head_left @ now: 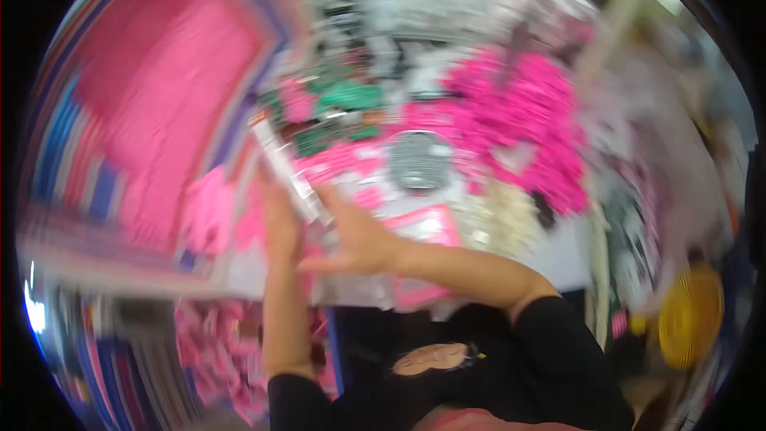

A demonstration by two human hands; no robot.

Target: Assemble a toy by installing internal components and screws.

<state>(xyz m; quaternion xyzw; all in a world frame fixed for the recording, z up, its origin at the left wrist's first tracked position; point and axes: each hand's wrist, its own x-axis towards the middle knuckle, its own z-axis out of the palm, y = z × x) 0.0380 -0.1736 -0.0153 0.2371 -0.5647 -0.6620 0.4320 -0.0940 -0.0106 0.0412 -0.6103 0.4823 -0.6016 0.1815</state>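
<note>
A slim, long white packet (286,169) with an orange-brown tip slants up and to the left over the table, blurred by motion; its exact kind is unclear. My left hand (281,219) is closed on its lower part, with fingers partly behind it. Close by on the right, my right hand (359,235) has its thumb and fingers apart around the packet's lower end; whether it touches is blurred. Beyond the hands lie a round grey-green ribbed disc (419,161) and a pink-framed flat tray (423,231).
Bright pink pieces (519,120) heap at the back right, with cream pieces (507,219) in front. Green bundles (347,97) lie at the back. Stacked pink sheets (171,88) in a striped bin rise on the left. A yellow round thing (691,315) is low right.
</note>
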